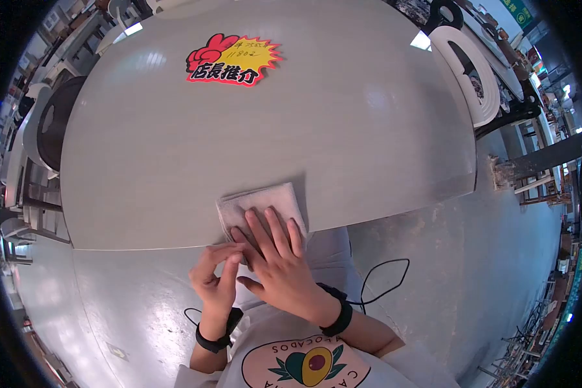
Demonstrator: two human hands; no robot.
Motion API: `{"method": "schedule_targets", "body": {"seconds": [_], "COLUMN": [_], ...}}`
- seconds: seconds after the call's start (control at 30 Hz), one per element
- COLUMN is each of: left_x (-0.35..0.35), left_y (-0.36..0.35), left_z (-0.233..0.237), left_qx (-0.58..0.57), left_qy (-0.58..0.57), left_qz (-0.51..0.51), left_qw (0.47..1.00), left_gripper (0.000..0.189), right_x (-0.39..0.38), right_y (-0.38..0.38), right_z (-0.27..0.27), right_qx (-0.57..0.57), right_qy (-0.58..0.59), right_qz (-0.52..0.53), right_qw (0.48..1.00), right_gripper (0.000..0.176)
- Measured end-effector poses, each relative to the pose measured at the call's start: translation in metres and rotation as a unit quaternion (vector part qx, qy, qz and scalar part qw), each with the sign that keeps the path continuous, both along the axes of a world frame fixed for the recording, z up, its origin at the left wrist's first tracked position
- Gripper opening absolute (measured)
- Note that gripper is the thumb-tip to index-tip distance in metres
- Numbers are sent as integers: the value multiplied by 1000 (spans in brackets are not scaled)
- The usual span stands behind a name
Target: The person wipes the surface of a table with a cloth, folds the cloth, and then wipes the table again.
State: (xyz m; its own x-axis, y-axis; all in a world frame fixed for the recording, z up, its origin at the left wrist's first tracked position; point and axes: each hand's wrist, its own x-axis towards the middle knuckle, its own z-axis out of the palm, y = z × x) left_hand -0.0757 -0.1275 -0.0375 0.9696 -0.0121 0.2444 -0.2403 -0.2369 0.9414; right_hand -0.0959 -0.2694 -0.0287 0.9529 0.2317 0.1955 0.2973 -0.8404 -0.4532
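A folded light grey cloth [268, 196] lies at the near edge of the pale table [343, 123]. Palm down, my right hand [278, 265] rests on it with the fingers stretched out and slightly apart. Beside it on the left, just off the table edge, is my left hand [215, 278]. Its fingers are bent and brought close to the thumb, near the right hand's index finger. What lies between those fingertips, if anything, cannot be made out. Both wrists wear black bands.
A red and yellow starburst sign [233, 61] with handwriting lies on the far part of the table. A white chair back [469, 74] stands at the right edge, and a dark chair back [59, 123] at the left. A black cable loop [385, 262] hangs beside my right arm.
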Motion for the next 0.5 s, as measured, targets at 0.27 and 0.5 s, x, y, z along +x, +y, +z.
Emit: {"method": "schedule_targets", "body": {"seconds": [0.27,0.5], "left_x": [10,20], "left_y": [3,6], "left_z": [-3,3], "left_qx": [-530,-695], "left_qy": [243,254], "left_qz": [-64,-140], "left_qw": [810,658], "left_gripper": [54,73], "right_x": [1,-14], "right_y": [-59,-171], "right_z": [0,-12], "right_qx": [-20,-100], "right_qy": [3,-32], "right_qz": [-9,-238], "right_qw": [1000,966], "right_gripper": [75,84]}}
